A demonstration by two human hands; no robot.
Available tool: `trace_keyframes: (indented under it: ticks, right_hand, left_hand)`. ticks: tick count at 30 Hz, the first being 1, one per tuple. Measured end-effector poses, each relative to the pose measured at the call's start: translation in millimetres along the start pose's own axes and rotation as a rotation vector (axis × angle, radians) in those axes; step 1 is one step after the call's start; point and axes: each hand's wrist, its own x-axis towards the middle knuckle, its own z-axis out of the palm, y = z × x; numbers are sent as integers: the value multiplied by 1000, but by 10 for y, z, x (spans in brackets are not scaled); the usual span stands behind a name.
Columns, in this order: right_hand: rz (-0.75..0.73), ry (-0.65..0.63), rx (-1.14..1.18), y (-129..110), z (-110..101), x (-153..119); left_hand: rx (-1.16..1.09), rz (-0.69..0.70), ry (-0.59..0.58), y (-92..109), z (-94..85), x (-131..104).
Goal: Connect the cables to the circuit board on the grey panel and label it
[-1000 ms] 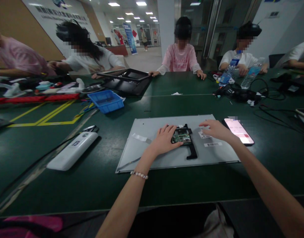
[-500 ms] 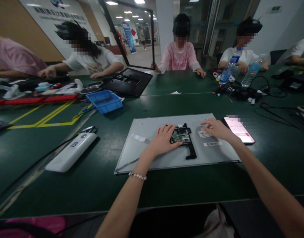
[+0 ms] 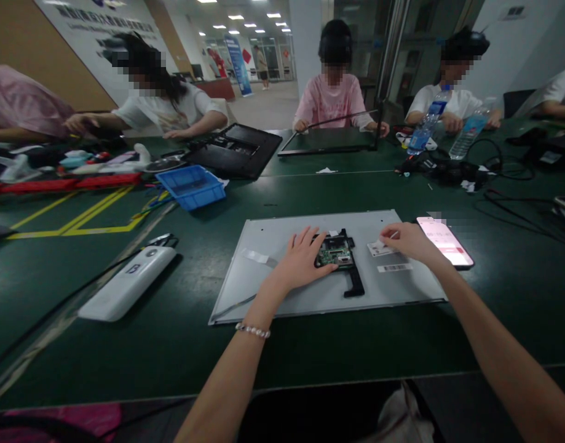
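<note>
Resting spread left hand [image 3: 298, 261] over edge of green circuit board [image 3: 336, 256] atop grey panel [image 3: 379, 288]; holding right hand [image 3: 406, 241] bunched at white label [image 3: 375, 249]; cannot tell whether pinching it.

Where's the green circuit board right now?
In the head view, the green circuit board sits right of picture centre, on the grey panel, with the left hand at its left edge.
</note>
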Motion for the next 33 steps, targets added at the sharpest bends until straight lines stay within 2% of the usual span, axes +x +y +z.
trace_keyframes:
  ticks: [3,7,10,14,19,24,33]
  right_hand:
    - [73,5,186,-54,27,-51]
    - [107,-104,463,-230,128,-129]
    - [107,-188,546,-346,217,-162]
    - [121,-218,529,-370,312,-159]
    - [70,-207,514,-337,375,-137]
    - [3,-196,464,-382,382,-156]
    - [5,-178,423,-444,376,-181]
  left_hand:
    - [6,47,11,50,-38,2]
    - [-6,148,23,179,-66,15]
    - [-22,202,36,283,-63,34]
    - [-24,241,40,358,-54,56]
    - [-29,264,45,365,-59,63]
    - [-42,286,29,363,-39,58]
    - [-43,292,17,387,-36,55]
